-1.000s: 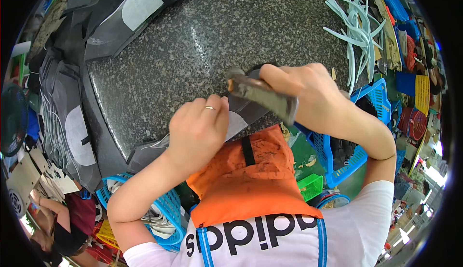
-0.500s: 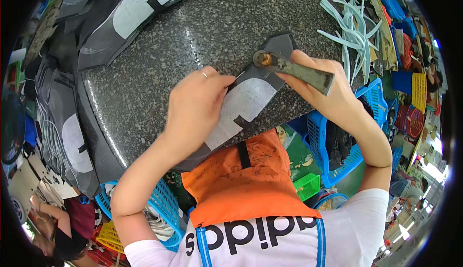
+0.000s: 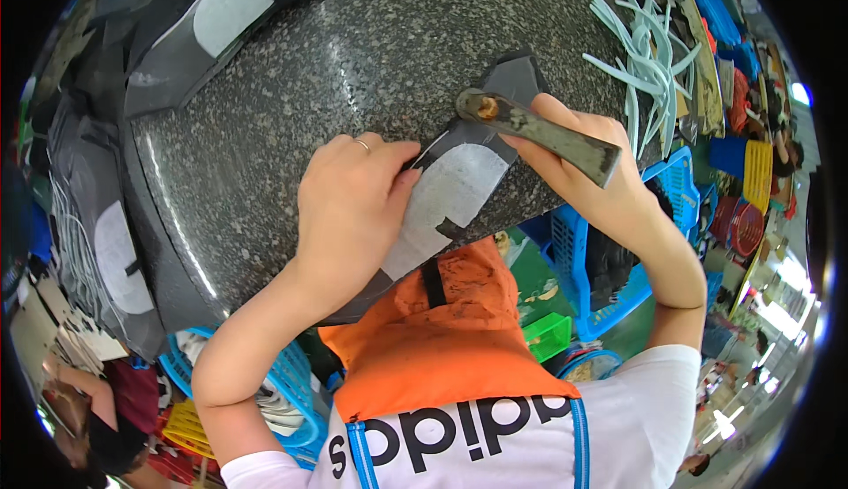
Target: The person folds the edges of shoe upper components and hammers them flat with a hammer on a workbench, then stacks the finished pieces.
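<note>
My right hand [image 3: 611,196] has its grip closed on the hammer [image 3: 549,132], whose round end sits over the far edge of the grey piece [image 3: 446,190]; that close hold probably favours control. My left hand [image 3: 349,199] has thumb and forefinger at the same edge, perhaps to steady it, though I can't tell whether they pinch. The piece lies aslant on the tabletop [image 3: 353,69], near the apron [image 3: 455,365], likely for easy reach. Pale strips [image 3: 649,52] lie off to the right, out of the way.

Bold black lettering [image 3: 468,432] stands upside down across the white shirt [image 3: 636,414], partly covered by the orange apron [image 3: 450,365]
</note>
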Demonstrator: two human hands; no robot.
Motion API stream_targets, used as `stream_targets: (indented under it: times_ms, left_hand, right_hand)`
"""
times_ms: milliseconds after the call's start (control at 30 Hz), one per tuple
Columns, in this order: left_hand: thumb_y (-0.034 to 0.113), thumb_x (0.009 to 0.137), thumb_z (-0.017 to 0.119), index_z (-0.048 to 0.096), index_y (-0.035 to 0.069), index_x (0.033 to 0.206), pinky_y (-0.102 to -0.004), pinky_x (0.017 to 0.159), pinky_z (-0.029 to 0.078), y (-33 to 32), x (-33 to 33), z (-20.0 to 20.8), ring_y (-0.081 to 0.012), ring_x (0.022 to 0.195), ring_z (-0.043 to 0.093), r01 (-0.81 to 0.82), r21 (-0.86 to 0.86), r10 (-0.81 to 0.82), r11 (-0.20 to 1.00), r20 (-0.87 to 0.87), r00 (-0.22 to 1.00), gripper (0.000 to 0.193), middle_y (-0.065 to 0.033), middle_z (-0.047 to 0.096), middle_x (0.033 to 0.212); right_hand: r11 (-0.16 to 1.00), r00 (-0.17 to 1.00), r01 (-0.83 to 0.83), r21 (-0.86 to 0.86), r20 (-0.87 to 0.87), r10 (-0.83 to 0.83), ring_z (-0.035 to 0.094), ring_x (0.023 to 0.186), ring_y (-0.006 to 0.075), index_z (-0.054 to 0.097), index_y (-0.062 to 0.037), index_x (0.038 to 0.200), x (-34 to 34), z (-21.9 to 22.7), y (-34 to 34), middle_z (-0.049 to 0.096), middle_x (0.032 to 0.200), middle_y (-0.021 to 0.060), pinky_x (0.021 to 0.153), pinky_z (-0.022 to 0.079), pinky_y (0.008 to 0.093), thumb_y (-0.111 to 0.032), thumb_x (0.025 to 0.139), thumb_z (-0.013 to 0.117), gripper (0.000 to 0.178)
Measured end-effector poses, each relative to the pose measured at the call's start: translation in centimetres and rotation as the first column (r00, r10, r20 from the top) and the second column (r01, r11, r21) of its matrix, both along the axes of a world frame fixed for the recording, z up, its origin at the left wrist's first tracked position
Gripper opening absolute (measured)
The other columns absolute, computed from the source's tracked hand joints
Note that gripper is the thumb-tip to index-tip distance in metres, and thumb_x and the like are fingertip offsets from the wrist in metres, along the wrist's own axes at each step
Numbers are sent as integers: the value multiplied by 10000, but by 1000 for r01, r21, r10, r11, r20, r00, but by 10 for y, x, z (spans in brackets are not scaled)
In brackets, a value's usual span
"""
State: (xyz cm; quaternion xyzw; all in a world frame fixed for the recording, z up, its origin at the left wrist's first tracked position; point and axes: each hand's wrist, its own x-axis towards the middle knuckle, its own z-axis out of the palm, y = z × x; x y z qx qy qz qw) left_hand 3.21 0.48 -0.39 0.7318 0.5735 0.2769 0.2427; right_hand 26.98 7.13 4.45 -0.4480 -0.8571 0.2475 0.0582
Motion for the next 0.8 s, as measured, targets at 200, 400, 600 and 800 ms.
stream_targets:
  times_ms: [200, 400, 600, 800]
  left_hand:
    - [17, 745, 680, 663, 33, 896, -328, 540, 431, -11, 9, -15, -216, 613, 548, 69, 289, -35, 955, -123, 992, 153, -57, 554, 745]
    - [43, 708, 670, 643, -40, 909, -265, 506, 400, -16, 12, -17, -148, 591, 506, 454, 395, -128, 799, -626, 769, 219, -51, 526, 773]
    - [47, 730, 657, 646, -35, 941, -283, 503, 412, -16, 13, -17, -167, 581, 514, 413, 421, -93, 807, -601, 794, 227, -56, 531, 750]
    - [48, 752, 629, 664, 19, 1020, -329, 534, 437, -15, 0, -9, -219, 614, 549, 182, 216, -135, 959, -218, 967, 272, -49, 540, 731]
  right_hand:
    - [1000, 1000, -6, -9, -23, 6, 582, 618, 355, 578, -63, 914, -1, 4, 1, 568, 656, 129, 547, 453, 395, -169, 872, 701, 167]
    - [1000, 995, 6, -14, -98, -7, 611, 634, 334, 626, -56, 935, -10, 24, 4, 615, 748, 138, 538, 453, 384, -163, 856, 702, 154]
    - [993, 998, -65, -98, -16, 64, 577, 592, 289, 606, -14, 943, -9, 16, 6, 579, 697, 128, 536, 426, 362, -114, 843, 705, 172]
    - [985, 985, -169, -24, -29, 168, 589, 622, 353, 550, -33, 948, -3, 0, 1, 563, 694, 138, 536, 445, 392, -108, 842, 687, 189]
